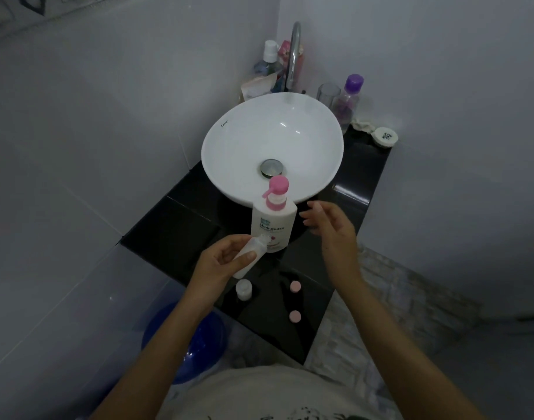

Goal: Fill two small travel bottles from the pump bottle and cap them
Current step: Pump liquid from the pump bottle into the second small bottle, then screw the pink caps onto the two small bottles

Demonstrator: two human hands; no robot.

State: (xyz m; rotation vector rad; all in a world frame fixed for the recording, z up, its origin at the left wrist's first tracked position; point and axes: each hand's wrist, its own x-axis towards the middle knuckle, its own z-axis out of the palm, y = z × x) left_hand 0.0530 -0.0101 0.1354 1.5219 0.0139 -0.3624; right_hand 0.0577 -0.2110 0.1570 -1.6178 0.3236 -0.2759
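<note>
A white pump bottle [273, 224] with a pink pump head stands on the black counter [175, 234] in front of the sink. My left hand [220, 262] holds a small clear travel bottle [248, 255], tilted, its open neck just left of the pump bottle's body. My right hand [328, 225] hovers to the right of the pump bottle, fingers spread, holding nothing. A second small travel bottle [244, 290] stands uncapped on the counter below my left hand. Two pink caps [295, 287] [295, 316] lie on the counter near the front edge.
A white bowl sink [229, 140] with a chrome tap [294, 56] sits behind the pump bottle. Toiletry bottles crowd the back left; a clear glass [328, 93], a purple-capped bottle [349, 98] and a white jar [385, 137] stand at the right. A blue basin [184, 338] is on the floor.
</note>
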